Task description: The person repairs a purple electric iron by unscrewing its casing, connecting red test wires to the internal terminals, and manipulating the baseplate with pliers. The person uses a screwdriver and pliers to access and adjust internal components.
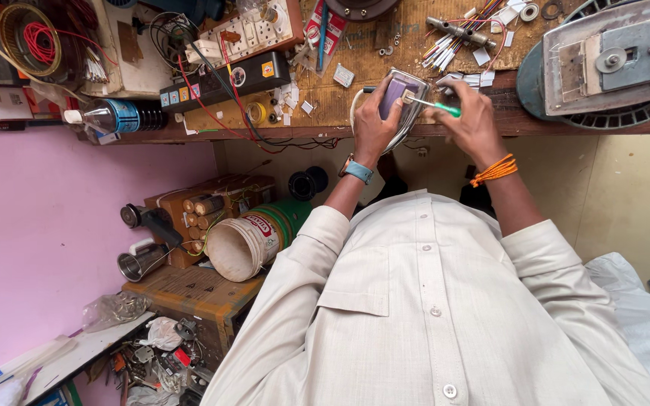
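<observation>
The left hand (374, 124) grips one clothes iron (400, 101) at the edge of the bench (385, 64), tilting it so its inner parts face the person. The right hand (472, 120) is closed around one green-handled screwdriver (434, 105), tip against the iron. A second iron (618, 56) lies on the bench, well apart to the right.

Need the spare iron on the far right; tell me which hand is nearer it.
Right. The right hand holds a screwdriver just left of the spare iron; the left hand, gripping another iron, sits farther left.
</observation>
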